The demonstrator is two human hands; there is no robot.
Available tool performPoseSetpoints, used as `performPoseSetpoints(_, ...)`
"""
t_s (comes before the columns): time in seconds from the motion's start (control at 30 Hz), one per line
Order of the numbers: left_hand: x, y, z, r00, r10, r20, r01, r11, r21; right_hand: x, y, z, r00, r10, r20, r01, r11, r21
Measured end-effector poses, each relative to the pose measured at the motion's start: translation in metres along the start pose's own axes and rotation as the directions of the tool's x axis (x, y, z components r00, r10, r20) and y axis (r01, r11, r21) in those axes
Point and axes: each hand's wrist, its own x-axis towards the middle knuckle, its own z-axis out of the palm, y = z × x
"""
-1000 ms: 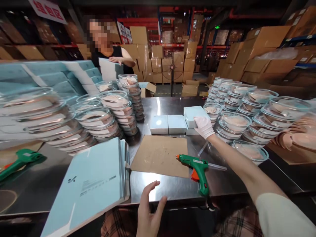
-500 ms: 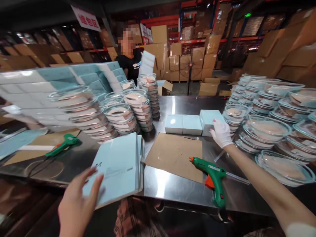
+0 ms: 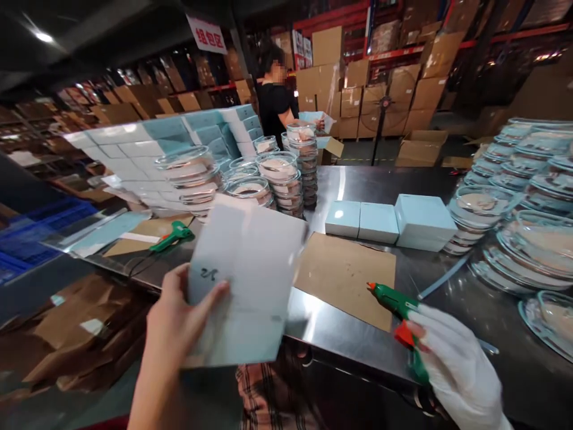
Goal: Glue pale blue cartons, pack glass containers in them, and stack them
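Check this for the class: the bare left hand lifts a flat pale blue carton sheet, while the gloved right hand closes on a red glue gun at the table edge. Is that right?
Not quite. The glue gun under the gloved right hand is green, with only an orange-red trigger. The head view shows this. The rest stands: the bare left hand lifts a flat pale blue carton sheet near the edge of the table.

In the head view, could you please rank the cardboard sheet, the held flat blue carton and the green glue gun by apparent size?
1. Flat blue carton, though it is nearest the camera.
2. Cardboard sheet, close behind, so unsure.
3. Green glue gun.
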Motion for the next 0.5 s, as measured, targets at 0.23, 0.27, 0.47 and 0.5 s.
performPoseSetpoints(0.23, -0.138, 0.007, 0.063, 0.702, 0.369, 0.609, -0.195, 0.922, -0.334, 0.01, -0.043, 0.038, 0.964, 0.245, -0.101, -0.249, 0.968, -0.037)
performPoseSetpoints(0.27, -0.145, -0.008, 0.073, 0.694, 0.367, 0.619, -0.219, 0.927, -0.304, -0.007, -0.043, 0.044, 0.944, 0.324, -0.065, -0.324, 0.946, 0.018)
performPoseSetpoints(0.47, -0.149, -0.072, 0.109, 0.338, 0.512, 0.789, -0.417, 0.834, -0.362, -0.092, -0.045, 0.046, 0.452, 0.366, 0.813, -0.891, 0.215, 0.399)
performPoseSetpoints(0.5, -0.15, -0.074, 0.119, 0.246, 0.538, 0.806, -0.456, 0.798, -0.394, -0.098, -0.047, 0.043, 0.404, 0.26, 0.877, -0.914, 0.076, 0.399)
